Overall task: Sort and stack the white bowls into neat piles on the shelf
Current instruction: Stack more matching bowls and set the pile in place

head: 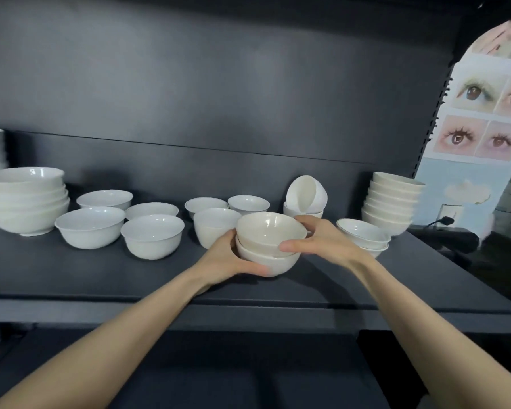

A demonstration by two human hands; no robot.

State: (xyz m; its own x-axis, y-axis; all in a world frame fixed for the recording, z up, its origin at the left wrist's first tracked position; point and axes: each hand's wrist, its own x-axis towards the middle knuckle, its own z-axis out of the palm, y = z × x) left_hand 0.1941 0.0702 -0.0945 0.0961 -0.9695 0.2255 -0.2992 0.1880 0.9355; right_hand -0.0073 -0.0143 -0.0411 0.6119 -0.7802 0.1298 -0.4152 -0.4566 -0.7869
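Dim indoor shot, soft diffuse light from above & front. Broad pale sheen on the matte back panel above the left hand & right hand. Small glare spots on the big bowl stack far left of the left hand. Faint gleam inside the held bowls btwn both hands. Shadows soft & short under the bowls on the shelf. Wide-angle bend: shelf edge bows, the poster right of the right hand curves, dark vignette top right. Detail soft throughout, forearms smeared nr bottom edge.

bowls: white, plain; held pair: cream-white; shelf: matt dark grey; poster: pale blue, eye pictures
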